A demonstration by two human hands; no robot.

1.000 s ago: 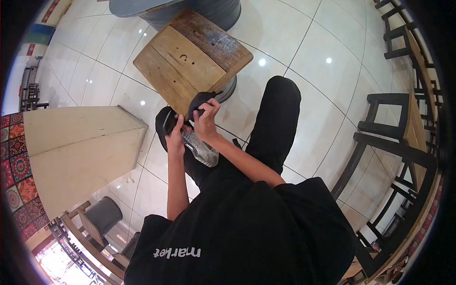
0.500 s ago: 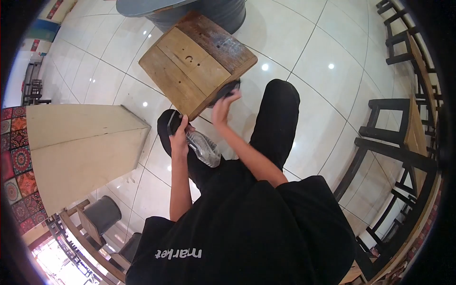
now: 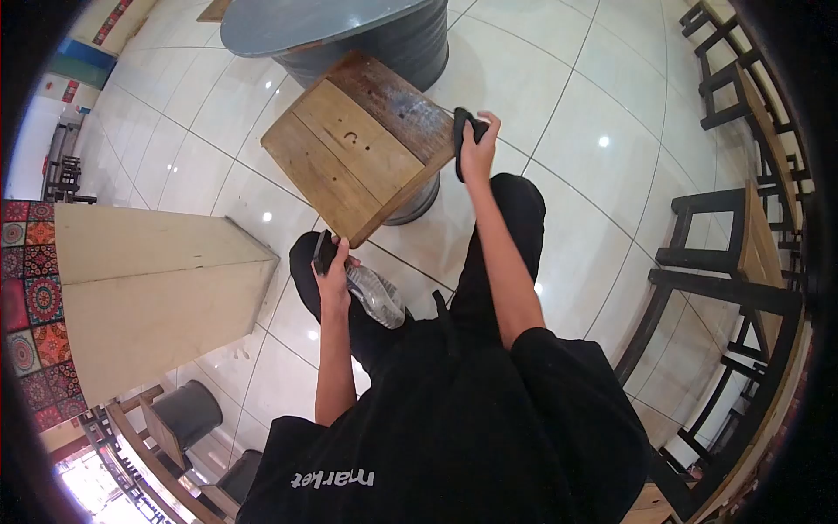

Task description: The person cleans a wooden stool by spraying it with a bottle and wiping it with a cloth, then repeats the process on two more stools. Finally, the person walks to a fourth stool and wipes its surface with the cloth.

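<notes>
Head view: two hands, two black items, one transparent plastic bottle (image 3: 376,297) and, just ahead of the knees, one stool with a wooden top (image 3: 358,144). Beyond the stool stands one larger drum with a round grey top (image 3: 327,33); two smaller grey drums (image 3: 189,410) are at lower left.

The left hand (image 3: 333,272) is closed round a small black item (image 3: 325,252), its fingertips at the stool's near corner. The bottle lies over the left thigh, just below that hand; whether the hand grips it too, I cannot tell. The right hand (image 3: 477,150) is partly closed, thumb and fingers round a flat, long black item (image 3: 463,144), raised beside the stool's right corner; contact with the wood is unclear.

Compared with the earlier frame, the right hand and its item have moved from the stool's near right edge out to that corner, while the left hand remains at the near corner.

The near right edge runs slantwise between the two hands. Tile floor (image 3: 589,166) gives wide room rightward, up to the dark wooden frames (image 3: 707,231). Leftward, a narrower strip separates the left knee from the cream cabinet (image 3: 166,288).
</notes>
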